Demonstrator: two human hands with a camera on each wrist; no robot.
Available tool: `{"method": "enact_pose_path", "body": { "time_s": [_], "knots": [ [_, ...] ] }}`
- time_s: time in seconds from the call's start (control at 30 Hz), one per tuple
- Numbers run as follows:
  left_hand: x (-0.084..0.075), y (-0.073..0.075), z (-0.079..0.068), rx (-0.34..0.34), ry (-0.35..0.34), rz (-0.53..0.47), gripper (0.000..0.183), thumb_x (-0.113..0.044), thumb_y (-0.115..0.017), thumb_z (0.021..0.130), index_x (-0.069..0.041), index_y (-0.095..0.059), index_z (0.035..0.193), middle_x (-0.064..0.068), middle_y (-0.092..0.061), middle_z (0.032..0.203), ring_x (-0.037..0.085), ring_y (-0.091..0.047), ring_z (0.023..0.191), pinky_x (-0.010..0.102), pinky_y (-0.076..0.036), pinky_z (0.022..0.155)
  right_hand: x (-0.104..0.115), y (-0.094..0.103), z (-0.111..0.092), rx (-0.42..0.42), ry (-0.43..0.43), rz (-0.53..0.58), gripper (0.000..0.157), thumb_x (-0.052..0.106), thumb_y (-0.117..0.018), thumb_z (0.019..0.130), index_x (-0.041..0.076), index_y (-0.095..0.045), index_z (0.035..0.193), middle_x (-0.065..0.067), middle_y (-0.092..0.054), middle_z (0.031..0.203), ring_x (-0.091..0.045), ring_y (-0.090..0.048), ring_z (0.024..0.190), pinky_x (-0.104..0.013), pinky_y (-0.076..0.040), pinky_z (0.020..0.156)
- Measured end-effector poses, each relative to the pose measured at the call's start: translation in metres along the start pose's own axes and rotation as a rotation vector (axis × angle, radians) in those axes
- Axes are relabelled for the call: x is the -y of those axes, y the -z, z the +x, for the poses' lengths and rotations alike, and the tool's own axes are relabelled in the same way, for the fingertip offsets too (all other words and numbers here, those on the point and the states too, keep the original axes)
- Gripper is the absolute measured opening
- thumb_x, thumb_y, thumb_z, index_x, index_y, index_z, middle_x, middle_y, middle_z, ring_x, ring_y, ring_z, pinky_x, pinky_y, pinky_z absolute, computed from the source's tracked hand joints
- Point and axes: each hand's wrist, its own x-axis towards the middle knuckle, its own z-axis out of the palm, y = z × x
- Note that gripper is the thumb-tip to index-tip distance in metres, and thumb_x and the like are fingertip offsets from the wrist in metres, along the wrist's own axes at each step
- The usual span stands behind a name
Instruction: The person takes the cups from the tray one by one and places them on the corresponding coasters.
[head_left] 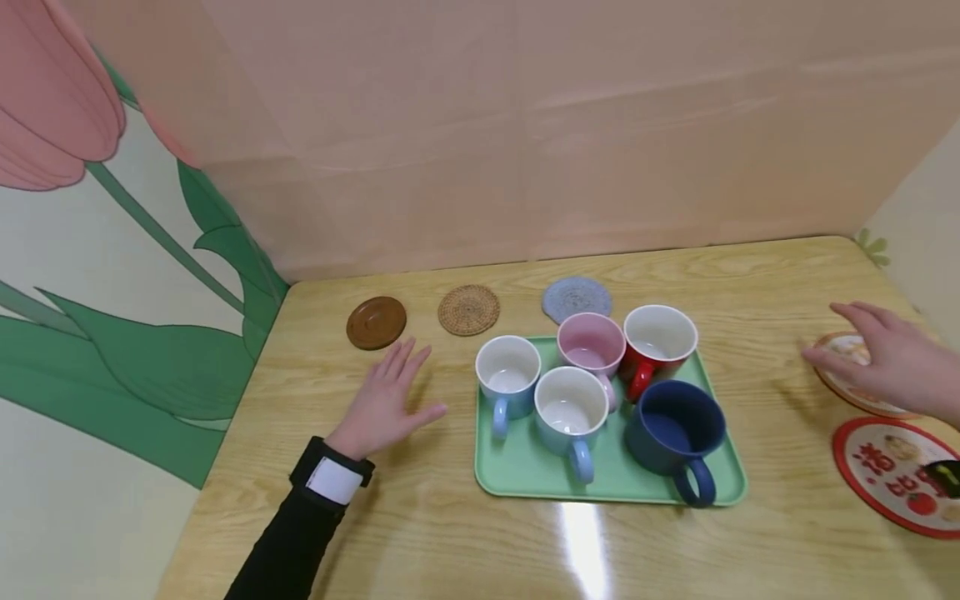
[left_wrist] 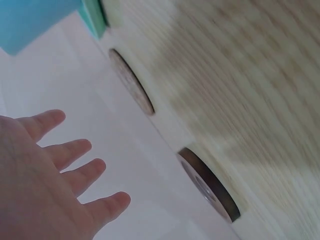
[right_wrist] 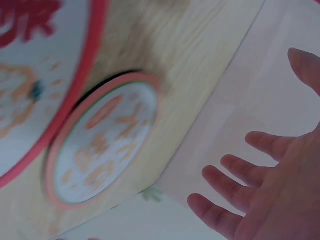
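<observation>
My left hand (head_left: 384, 410) hovers over the table with fingers spread, holding nothing, just in front of a brown wooden coaster (head_left: 377, 322) and left of a green tray (head_left: 517, 483). On the tray stand a pale blue mug (head_left: 507, 375), a second blue mug (head_left: 570, 417), a pink mug (head_left: 591, 346), a red mug (head_left: 663, 367) and a navy mug (head_left: 675, 433), all upright. At far right my right hand (head_left: 896, 362), its fingers extended and apart, is above an orange-rimmed round mat (right_wrist: 105, 145), partly covering it in the head view. It holds nothing.
A woven coaster (head_left: 468, 310) and a grey-blue coaster (head_left: 577, 298) lie behind the tray. A red-rimmed printed mat (head_left: 896, 475) lies at the right, with a dark item over its edge. A pinkish covering (head_left: 525, 150) rises along the table's back edge.
</observation>
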Motion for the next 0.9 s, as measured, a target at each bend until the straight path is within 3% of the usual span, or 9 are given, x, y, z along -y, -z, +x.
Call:
{"method": "enact_pose_path", "body": {
  "time_s": [0.23,0.47,0.67,0.9],
  "knots": [
    [-0.006,-0.004,-0.004,0.013,-0.009,-0.011,0.090,-0.055,-0.066,0.093,-0.007,-0.029,0.160,0.022,-0.019,0.166,0.043,-0.018,0.152,0.067,-0.019,0.117,-0.037,-0.018,-0.001,-0.019,-0.051,-0.002,0.098,0.050,-0.058,0.100,-0.017,-0.009,0.152,-0.053,-0.009,0.147,-0.073,-0.017,0.123,-0.080,-0.017,0.101],
    [-0.007,-0.004,-0.006,0.029,0.006,-0.023,0.091,-0.056,-0.066,0.093,-0.007,-0.029,0.160,0.022,-0.018,0.167,0.042,-0.016,0.153,0.068,-0.019,0.117,-0.063,-0.039,-0.006,0.017,-0.192,-0.001,0.113,0.058,-0.065,0.092,-0.019,-0.004,0.150,-0.055,-0.005,0.142,-0.074,-0.015,0.123,-0.081,-0.019,0.099],
    [-0.006,-0.004,-0.006,0.034,0.017,-0.031,0.090,-0.055,-0.067,0.093,-0.007,-0.029,0.160,0.020,-0.018,0.167,0.041,-0.015,0.154,0.068,-0.018,0.117,-0.072,-0.051,-0.008,0.042,-0.268,0.022,0.114,0.061,-0.066,0.089,-0.024,-0.009,0.139,-0.051,-0.010,0.123,-0.069,-0.018,0.115,-0.076,-0.021,0.094],
    [-0.006,-0.006,-0.008,0.033,0.026,-0.032,0.090,-0.055,-0.067,0.093,-0.007,-0.029,0.160,0.021,-0.018,0.167,0.041,-0.015,0.154,0.068,-0.019,0.117,-0.074,-0.057,-0.004,0.051,-0.290,0.031,0.115,0.060,-0.064,0.091,-0.024,-0.007,0.144,-0.056,-0.006,0.133,-0.072,-0.016,0.120,-0.077,-0.019,0.098]
  ]
}}
